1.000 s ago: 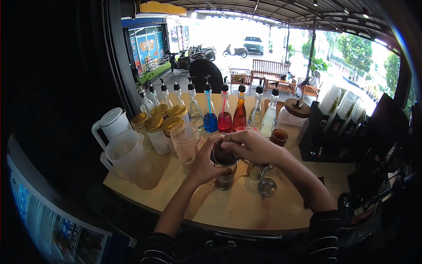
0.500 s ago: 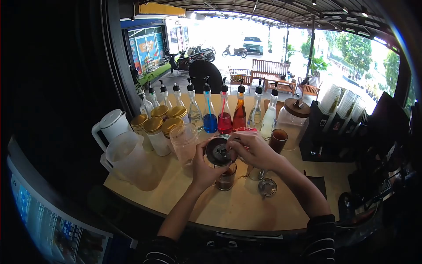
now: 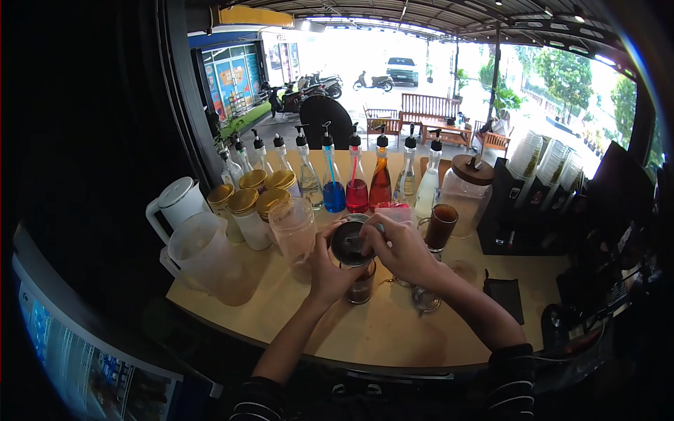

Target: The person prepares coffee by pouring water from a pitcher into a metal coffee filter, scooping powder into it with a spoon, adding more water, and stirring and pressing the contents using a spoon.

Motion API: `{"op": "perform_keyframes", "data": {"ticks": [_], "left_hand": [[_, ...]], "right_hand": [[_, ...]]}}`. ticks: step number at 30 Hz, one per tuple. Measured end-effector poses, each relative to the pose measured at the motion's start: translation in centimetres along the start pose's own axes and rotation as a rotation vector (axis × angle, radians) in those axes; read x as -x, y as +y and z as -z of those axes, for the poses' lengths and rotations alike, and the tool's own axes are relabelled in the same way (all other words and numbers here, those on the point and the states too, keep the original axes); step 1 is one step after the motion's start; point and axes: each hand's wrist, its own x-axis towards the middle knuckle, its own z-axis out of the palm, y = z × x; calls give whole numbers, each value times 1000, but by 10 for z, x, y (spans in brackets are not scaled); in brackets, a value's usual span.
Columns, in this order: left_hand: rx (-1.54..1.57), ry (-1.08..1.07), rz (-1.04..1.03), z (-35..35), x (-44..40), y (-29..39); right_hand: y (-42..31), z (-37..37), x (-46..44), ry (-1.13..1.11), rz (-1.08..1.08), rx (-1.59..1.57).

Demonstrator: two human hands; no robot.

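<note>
My left hand grips the side of a round metal cup with a dark inside, tilted toward me. It is above a glass holding brown liquid; whether the two touch I cannot tell. Over the cup's right side, my right hand is closed, fingertips pinched at its mouth. Something thin seems to be between those fingers, but I cannot make it out. Beside my right forearm lies a small clear glass piece. A tall glass of brown drink stands beyond the right hand.
An open clear jar and gold-lidded jars stand left of my hands. A frosted pitcher is farther left. Several pump bottles line the back. At right are a wooden-lidded jar and a cup rack.
My right hand has shifted slightly, its pinched fingers moving lower and nearer the cup's mouth. The cup has tilted a little. My left hand keeps its hold.
</note>
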Motion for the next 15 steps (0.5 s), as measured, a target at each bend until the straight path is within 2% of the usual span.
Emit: {"op": "perform_keyframes", "data": {"ticks": [5,7,10,13,15], "left_hand": [[-94,-62,-55,8,-2,1],[-133,-83,-57,13,-4,2],[-167,-176,-54,21,-9,8],[-172,-231,-76,22,-12,9],[-163,-261,-42,23,-13,11]], "right_hand": [[1,9,0,-13,-21,-2],[-4,20,-1,-170,-110,77],[3,27,-4,-121,-74,-51],[7,30,-8,-259,8,87],[0,34,-10,-216,-36,65]]}}
